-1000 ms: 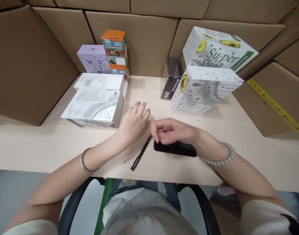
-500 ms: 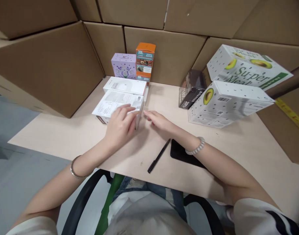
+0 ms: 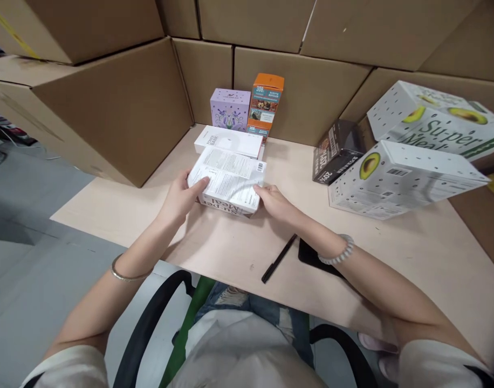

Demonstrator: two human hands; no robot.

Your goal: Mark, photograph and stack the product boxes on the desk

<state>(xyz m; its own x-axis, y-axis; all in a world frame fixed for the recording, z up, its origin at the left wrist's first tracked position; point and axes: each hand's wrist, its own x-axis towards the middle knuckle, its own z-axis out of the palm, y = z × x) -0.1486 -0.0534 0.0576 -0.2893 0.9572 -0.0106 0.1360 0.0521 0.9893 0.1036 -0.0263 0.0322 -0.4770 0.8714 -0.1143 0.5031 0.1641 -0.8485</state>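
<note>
A flat white carton (image 3: 231, 178) with printed text and a barcode on top lies on the pale table (image 3: 412, 253). My left hand (image 3: 182, 196) grips its left end, thumb on top. My right hand (image 3: 276, 202) holds its right end, fingers curled round the corner. Behind the carton lies a second white box (image 3: 228, 141). A black pen (image 3: 278, 258) and a black phone (image 3: 311, 256) rest near the front edge, under my right forearm.
At the back stand a purple box (image 3: 230, 109) and an orange box (image 3: 265, 105). A dark packet (image 3: 334, 152) and two avocado-print white cartons (image 3: 404, 180) sit on the right. Brown cardboard boxes (image 3: 109, 102) wall in the table on the left and behind.
Both hands moved from the pen and phone to the white carton and took hold of its two ends. The carton has shifted toward me. My view has turned left.
</note>
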